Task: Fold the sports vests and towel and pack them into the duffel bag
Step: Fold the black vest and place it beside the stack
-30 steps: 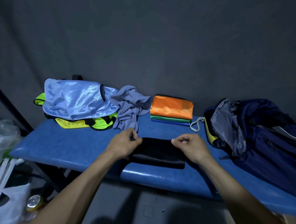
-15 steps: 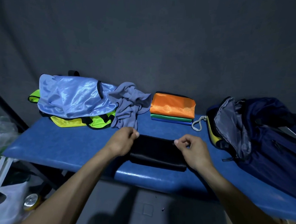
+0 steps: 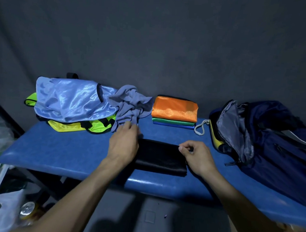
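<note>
Right hand [image 3: 198,156] pinches the black vest [image 3: 159,158] at its 1 o'clock corner; left hand [image 3: 125,142] lies loose. A one-sided grip could let the fold slide open.

Makeshift changing or storage corner, blue padded bench [image 3: 62,146], grey fabric backdrop [image 3: 152,45]

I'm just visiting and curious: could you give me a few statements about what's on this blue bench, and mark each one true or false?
1. An orange folded vest tops the small stack at the back. True.
2. The duffel bag is zipped shut. False: its mouth gapes open, grey lining showing.
3. The right hand pinches the folded black vest. True.
4. The grey towel is neatly folded. False: it lies crumpled beside the light blue vest.
5. The left hand is inside the bag. False: it is at the black vest's left end, fingers extended toward the towel.
</note>
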Demonstrator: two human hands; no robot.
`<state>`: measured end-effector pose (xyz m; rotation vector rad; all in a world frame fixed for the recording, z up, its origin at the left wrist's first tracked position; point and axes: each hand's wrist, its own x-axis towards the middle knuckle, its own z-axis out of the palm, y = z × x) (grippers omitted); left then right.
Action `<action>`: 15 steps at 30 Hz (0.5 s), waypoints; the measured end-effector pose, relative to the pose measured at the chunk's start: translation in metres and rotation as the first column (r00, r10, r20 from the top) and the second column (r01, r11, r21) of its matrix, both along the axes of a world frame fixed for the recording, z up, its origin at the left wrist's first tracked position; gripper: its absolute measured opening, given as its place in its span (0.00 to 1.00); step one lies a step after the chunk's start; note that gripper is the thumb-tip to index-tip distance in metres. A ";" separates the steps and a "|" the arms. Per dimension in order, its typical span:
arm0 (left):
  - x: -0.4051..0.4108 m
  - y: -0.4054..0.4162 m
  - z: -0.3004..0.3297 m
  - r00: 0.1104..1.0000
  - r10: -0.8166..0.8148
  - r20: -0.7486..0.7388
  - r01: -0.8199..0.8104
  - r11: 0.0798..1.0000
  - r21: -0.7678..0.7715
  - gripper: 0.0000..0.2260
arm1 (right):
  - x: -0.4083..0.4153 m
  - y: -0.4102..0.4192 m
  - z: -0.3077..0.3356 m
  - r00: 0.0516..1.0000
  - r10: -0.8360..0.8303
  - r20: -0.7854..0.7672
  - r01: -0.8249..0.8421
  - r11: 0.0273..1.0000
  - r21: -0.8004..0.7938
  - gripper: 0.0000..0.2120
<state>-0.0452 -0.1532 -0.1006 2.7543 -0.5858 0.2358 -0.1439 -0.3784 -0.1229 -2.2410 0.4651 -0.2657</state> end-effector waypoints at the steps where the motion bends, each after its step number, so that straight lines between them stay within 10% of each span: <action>1: -0.009 -0.005 0.001 0.992 -0.025 0.124 0.029 0.999 -0.024 0.07 | 0.000 0.000 0.001 1.000 0.002 0.003 -0.002 1.000 -0.007 0.05; 15: -0.030 -0.015 -0.043 0.940 -0.331 0.081 0.337 0.938 -0.083 0.18 | 0.001 -0.004 0.007 0.995 0.013 0.095 -0.030 0.982 0.184 0.06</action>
